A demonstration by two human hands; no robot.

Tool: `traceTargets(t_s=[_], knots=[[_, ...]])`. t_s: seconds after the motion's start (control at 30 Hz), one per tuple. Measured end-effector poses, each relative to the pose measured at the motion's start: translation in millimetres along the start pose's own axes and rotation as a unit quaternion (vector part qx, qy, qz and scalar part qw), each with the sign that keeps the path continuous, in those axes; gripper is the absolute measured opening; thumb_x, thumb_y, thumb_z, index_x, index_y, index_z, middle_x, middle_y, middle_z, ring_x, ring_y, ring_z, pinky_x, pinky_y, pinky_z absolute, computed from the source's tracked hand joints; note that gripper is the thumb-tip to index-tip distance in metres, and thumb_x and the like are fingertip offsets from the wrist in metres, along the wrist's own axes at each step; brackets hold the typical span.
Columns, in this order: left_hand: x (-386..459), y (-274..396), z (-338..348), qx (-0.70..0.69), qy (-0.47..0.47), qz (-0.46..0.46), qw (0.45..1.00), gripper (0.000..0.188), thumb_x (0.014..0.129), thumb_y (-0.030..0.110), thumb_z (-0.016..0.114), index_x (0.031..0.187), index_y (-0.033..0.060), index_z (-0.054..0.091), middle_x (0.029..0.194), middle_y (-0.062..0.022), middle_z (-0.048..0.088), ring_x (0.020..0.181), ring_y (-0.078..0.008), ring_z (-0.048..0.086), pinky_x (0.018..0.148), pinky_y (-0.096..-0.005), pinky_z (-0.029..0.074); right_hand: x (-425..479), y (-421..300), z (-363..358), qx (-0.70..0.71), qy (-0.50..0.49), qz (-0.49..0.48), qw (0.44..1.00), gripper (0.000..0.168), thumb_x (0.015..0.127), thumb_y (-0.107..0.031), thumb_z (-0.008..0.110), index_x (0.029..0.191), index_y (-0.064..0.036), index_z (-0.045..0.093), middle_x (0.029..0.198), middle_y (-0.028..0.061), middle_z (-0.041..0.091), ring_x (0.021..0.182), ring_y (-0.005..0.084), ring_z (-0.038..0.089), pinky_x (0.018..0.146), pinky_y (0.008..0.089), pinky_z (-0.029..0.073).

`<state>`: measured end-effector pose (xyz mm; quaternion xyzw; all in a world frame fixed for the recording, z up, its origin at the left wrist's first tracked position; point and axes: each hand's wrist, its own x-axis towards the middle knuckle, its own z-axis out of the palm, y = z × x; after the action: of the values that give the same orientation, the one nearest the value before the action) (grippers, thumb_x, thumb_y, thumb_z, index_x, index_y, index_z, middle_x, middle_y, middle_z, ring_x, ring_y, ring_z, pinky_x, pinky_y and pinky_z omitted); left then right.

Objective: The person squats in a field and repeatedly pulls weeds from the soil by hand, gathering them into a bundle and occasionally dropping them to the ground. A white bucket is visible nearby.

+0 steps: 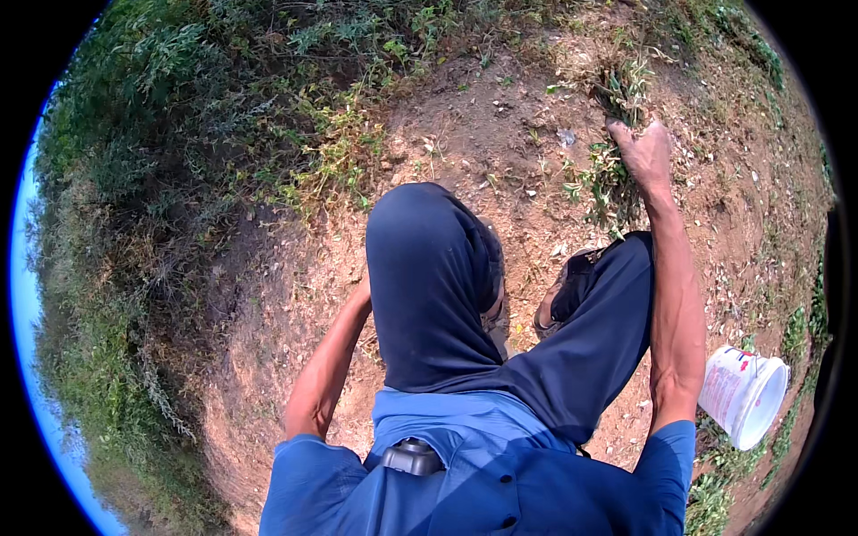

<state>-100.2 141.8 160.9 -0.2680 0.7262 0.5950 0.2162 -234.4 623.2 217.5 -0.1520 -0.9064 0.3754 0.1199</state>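
My right hand (643, 153) is out ahead of my right knee, its fingers closed around a bunch of leafy uprooted-looking plants (625, 90). Dry, pale stems or roots stick out at the far end of the bunch. More green leaves (601, 177) show between that hand and my knee; whether they belong to the same bunch I cannot tell. My left forearm (335, 362) reaches down beside my raised left knee (429, 254), which hides the left hand and anything it may touch.
A white plastic bucket (720, 385) with printing lies tilted at my right, its mouth facing away. Dense green bushes (134, 120) border the left side. Yellowing low plants (342, 147) grow ahead. Bare brown soil (456, 120) with dry leaf litter lies before my feet.
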Motion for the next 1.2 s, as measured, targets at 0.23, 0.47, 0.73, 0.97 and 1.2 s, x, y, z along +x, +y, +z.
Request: traceTargets(t_s=[0.23,0.47,0.73,0.97,1.2], knots=[[-52.0,-100.8,1.6,0.102,-0.008,-0.123,0.987,0.023,0.091,0.018,0.068,0.107,0.0013,0.071,0.089,-0.0110,0.074,0.081,-0.0216,0.071,0.074,-0.0328,0.056,21.7,2.0,37.3,0.026,-0.050,-0.120,0.991,0.046,0.083,-0.026,0.077,0.115,0.003,0.062,0.105,0.0256,0.070,0.095,0.0406,0.068,0.089,0.0462,0.053],[-77.9,-119.7,-3.9,0.195,-0.019,-0.147,0.970,0.023,0.091,0.018,0.068,0.107,0.0021,0.071,0.089,-0.0114,0.074,0.081,-0.0229,0.071,0.074,-0.0338,0.057,18.7,-25.5,52.6,0.018,-0.095,-0.127,0.987,0.045,0.083,-0.026,0.076,0.118,-0.002,0.062,0.104,0.0226,0.070,0.098,0.0401,0.068,0.088,0.0461,0.054],[-123.8,-189.3,-50.8,0.201,0.022,-0.248,0.948,0.023,0.091,0.019,0.067,0.107,0.0031,0.072,0.089,-0.0118,0.074,0.082,-0.0243,0.071,0.075,-0.0350,0.057,23.0,-34.0,66.9,0.068,-0.153,-0.178,0.970,0.041,0.083,-0.020,0.070,0.120,-0.005,0.065,0.107,0.0192,0.069,0.099,0.0383,0.065,0.092,0.0441,0.051],[-125.3,-224.5,-88.1,0.193,0.044,-0.289,0.937,0.023,0.091,0.020,0.067,0.107,0.0040,0.072,0.089,-0.0122,0.074,0.082,-0.0256,0.072,0.075,-0.0360,0.057,26.8,-38.7,92.4,0.071,-0.218,-0.139,0.963,0.040,0.083,-0.020,0.070,0.117,0.000,0.064,0.105,0.0174,0.071,0.093,0.0308,0.067,0.089,0.0404,0.051],[-86.4,-199.8,-111.5,0.231,0.036,-0.243,0.941,0.023,0.090,0.020,0.067,0.106,0.0048,0.073,0.089,-0.0126,0.075,0.082,-0.0269,0.072,0.076,-0.0370,0.057,34.3,-34.0,108.1,0.040,-0.210,-0.170,0.962,0.039,0.082,-0.022,0.072,0.111,0.004,0.065,0.099,0.0182,0.072,0.087,0.0287,0.068,0.085,0.0406,0.053]])
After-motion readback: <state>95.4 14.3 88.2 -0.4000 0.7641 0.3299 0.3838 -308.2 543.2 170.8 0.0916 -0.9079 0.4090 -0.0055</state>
